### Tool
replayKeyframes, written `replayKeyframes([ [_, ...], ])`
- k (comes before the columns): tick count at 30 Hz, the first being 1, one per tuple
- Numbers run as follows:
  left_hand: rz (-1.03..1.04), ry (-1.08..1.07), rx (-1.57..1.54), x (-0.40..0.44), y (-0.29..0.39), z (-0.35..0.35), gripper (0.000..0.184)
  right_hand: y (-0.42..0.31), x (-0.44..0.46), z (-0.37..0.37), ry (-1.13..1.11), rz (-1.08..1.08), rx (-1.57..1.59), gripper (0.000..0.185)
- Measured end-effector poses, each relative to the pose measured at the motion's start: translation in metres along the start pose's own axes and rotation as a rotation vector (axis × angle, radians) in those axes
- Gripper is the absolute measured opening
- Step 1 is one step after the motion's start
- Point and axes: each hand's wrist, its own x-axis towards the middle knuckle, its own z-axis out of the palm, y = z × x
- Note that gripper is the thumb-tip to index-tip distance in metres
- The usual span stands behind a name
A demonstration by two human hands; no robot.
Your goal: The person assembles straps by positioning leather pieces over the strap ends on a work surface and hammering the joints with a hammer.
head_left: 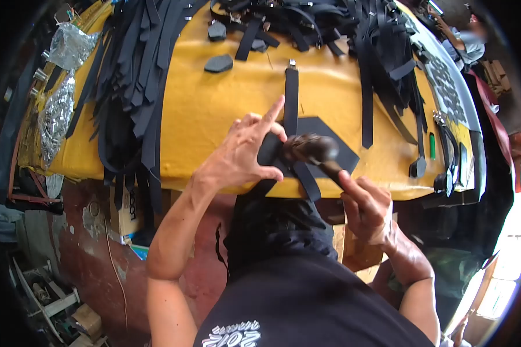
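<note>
My right hand (pixel 366 209) is closed round the handle of a hammer (pixel 314 149), whose dark head is smeared by motion above a black pad (pixel 340 151). My left hand (pixel 240 147) is at the pad's left side, thumb and index finger spread apart, the index pointing away from me along a black strap (pixel 292 101). That strap has a small metal fitting (pixel 292 65) at its far end and runs back to the pad. Another strap end (pixel 308 184) hangs over the near edge. What lies directly beneath the hammer head is hidden.
A yellow-covered table (pixel 214 98) curves down towards me. Many black straps (pixel 139 75) drape over its left side, with more strap bundles (pixel 385 63) at right. Black offcuts (pixel 219 63), crumpled foil (pixel 59 118) and a green object (pixel 432 146) lie around. A person (pixel 466 43) is at far right.
</note>
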Motion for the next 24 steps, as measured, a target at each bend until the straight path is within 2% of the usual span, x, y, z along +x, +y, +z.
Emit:
replayKeyframes([
  [4, -0.038, -0.048, -0.016, -0.006, 0.004, 0.001, 0.139, 0.009, -0.013, 0.006, -0.272, 0.074, -0.013, 0.07],
  [7, -0.013, -0.027, -0.009, -0.008, 0.001, 0.004, 0.14, 0.006, -0.002, -0.005, -0.217, 0.106, 0.051, 0.071],
  [8, 0.019, 0.008, 0.009, -0.006, -0.003, 0.005, 0.141, 0.006, -0.001, -0.002, -0.104, 0.082, 0.086, 0.072],
  [9, 0.037, 0.027, 0.016, -0.009, -0.005, 0.009, 0.142, 0.006, -0.001, 0.0, -0.09, 0.097, 0.087, 0.071],
  [11, -0.047, -0.018, -0.027, -0.011, 0.001, 0.009, 0.143, 0.004, -0.005, 0.004, -0.049, 0.14, 0.09, 0.07],
  [12, -0.073, -0.03, -0.035, -0.006, 0.004, 0.005, 0.144, 0.008, -0.009, 0.006, -0.23, 0.187, 0.034, 0.069],
  [13, -0.054, -0.024, -0.02, -0.006, 0.004, 0.004, 0.145, 0.011, -0.008, 0.006, -0.253, 0.204, 0.033, 0.067],
  [15, -0.016, 0.01, 0.008, -0.007, -0.002, 0.007, 0.146, 0.016, 0.004, -0.002, -0.227, 0.157, 0.072, 0.066],
  [18, -0.078, 0.024, 0.003, -0.003, 0.006, 0.003, 0.146, 0.013, 0.001, 0.006, -0.114, 0.202, 0.075, 0.064],
  [21, -0.114, 0.0, -0.002, -0.006, 0.006, 0.003, 0.148, 0.015, -0.001, 0.006, -0.215, 0.231, 0.052, 0.065],
  [24, -0.109, 0.015, -0.006, -0.006, 0.006, 0.003, 0.142, 0.013, 0.006, 0.004, -0.071, 0.196, 0.079, 0.065],
])
